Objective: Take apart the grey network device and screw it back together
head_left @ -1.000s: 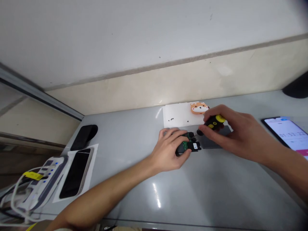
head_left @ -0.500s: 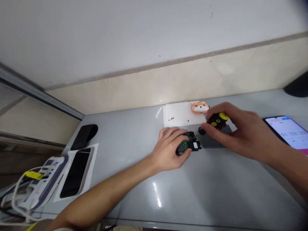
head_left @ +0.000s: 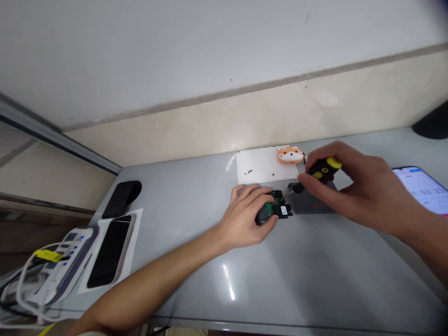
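My left hand [head_left: 247,217] is closed around a small black device with a green circuit board [head_left: 280,209], pressing it to the grey table. A white label shows on the device's near right part; my fingers cover its left side. In my right hand [head_left: 360,191] is a black and yellow screwdriver [head_left: 320,173], tilted, with its thin shaft running down left to the board. Whether the tip sits in a screw is too small to tell. A dark flat box [head_left: 308,203] lies just right of the device, partly under my right hand.
White paper [head_left: 257,165] behind the device bears several tiny dark screws [head_left: 248,171] and an orange dog-faced case [head_left: 290,155]. A lit phone [head_left: 420,186] lies at right. On the left are a dark phone [head_left: 110,252], a black object [head_left: 122,198] and a power strip [head_left: 66,266] with cables.
My right hand and the screwdriver handle have shifted slightly right, and the shaft leans lower. My left hand keeps its hold on the device, almost unmoved.
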### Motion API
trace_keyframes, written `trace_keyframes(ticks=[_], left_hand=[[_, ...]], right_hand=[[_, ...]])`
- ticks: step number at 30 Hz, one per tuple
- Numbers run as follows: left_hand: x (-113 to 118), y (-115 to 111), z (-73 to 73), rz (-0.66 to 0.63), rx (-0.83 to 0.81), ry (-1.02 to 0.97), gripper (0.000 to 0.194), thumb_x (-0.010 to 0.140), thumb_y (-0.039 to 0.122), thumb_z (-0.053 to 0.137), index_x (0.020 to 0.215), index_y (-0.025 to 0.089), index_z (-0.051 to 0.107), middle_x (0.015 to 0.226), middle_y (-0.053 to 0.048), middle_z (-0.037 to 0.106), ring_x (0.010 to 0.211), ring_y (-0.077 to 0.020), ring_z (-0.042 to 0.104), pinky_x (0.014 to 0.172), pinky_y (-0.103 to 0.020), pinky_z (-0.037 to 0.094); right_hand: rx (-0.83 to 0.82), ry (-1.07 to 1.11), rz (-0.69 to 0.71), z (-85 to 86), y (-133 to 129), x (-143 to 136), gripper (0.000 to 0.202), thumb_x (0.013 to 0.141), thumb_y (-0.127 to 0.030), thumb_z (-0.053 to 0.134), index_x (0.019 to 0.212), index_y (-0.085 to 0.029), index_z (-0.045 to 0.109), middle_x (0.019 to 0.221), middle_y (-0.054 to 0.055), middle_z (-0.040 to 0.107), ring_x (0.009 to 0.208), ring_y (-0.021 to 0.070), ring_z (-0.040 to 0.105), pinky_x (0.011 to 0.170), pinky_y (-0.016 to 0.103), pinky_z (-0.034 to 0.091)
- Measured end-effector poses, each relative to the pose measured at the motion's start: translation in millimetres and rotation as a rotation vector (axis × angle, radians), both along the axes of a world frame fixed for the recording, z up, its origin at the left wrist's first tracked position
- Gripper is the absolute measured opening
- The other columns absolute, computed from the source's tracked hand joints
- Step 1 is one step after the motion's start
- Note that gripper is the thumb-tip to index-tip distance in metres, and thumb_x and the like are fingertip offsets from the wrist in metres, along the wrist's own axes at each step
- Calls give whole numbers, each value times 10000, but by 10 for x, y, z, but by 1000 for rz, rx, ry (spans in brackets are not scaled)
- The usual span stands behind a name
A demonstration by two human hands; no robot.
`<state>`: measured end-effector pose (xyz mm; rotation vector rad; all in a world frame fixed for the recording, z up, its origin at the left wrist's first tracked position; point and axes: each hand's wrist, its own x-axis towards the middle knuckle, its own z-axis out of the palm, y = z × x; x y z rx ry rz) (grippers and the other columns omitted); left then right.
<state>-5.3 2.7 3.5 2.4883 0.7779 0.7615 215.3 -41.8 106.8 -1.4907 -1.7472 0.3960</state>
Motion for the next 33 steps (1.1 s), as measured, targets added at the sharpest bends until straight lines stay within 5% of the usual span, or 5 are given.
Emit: trace_keyframes(ticks=[11,18,33], left_hand=[[-5,-2,5,-6,21,-41,192,983,312,667,1151,217,664,1371,-85,735,1277,-284,663,1113,-481,392],[-15,10,-27,58,54,-126,65,1023,285,653,1040,234,690,1272,-68,757,1231,-253,684,1070,-448,427],[-28,27,-47,81,128,-201,63,1026,226,679,988,237,727,1155,-42,769,1108,-224,708,999,-423,469]], right_hand=[[125,12,56,-82,47,25,149,885,-333,723,915,-267,592,822,-71,714,520,58,595,442,147,492],[83,120,15,-86,1,5,199,885,-381,756,947,-263,609,830,-46,702,579,92,641,428,173,552],[159,95,-24,-139,-18,13,182,900,-393,769,942,-270,641,840,-38,698,634,76,646,475,136,493]])
